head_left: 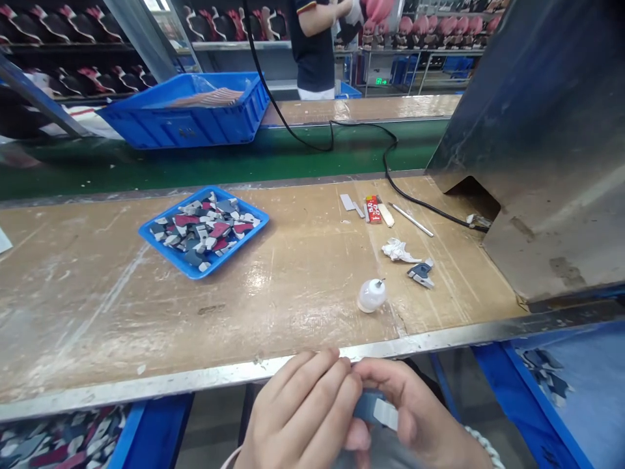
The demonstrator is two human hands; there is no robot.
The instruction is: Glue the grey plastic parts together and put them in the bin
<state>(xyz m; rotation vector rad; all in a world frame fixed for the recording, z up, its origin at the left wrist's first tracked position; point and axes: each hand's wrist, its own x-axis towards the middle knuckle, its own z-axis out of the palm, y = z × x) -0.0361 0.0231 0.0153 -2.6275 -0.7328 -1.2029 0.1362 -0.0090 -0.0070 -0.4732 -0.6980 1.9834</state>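
Just in front of the table's near edge, my left hand (pixel 305 404) and my right hand (pixel 415 407) come together around a small blue-grey and white piece (pixel 375 409). The fingers of both hands are closed on it, and much of it is hidden behind them. Beyond my hands a small white squeeze bottle (pixel 372 296) with a thin tip stands on the table. To its right lie a similar grey-and-white piece (pixel 421 273) and a crumpled white tissue (pixel 398 250).
A blue tray (pixel 205 270) of grey, white and maroon pieces sits on the table (pixel 303 260). Farther back are a red packet (pixel 373 210), a pen-like stick (pixel 411 219), a black cable (pixel 424 205) and a large blue crate (pixel 185 130). A metal housing (pixel 551 163) rises at right. A person (pixel 315 45) stands beyond.
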